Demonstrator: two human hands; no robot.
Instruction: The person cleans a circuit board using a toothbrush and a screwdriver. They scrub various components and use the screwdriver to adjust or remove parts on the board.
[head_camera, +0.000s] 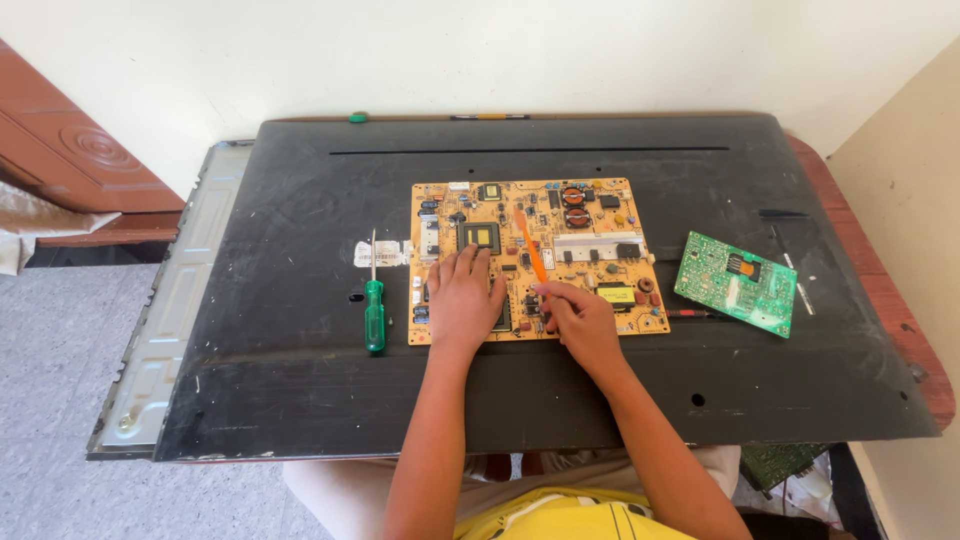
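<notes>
Right hand (578, 318): pinches orange tool (531, 247) at its near end | Tool axis: slants up-left, away from the person, tip over centre of yellow circuit board (600, 205) | Left hand (463, 295): fingers together, pressed flat on board's left half, just beside tool | Board: on black panel (300, 400) | Nearer tool: right hand

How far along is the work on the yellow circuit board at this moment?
Done: the yellow circuit board lies bare on the black back panel, with a small green board set aside to its right. In hand: the left hand presses on the board while the right hand holds an orange tool over it. Left: the green screwdriver lies unused.
</notes>
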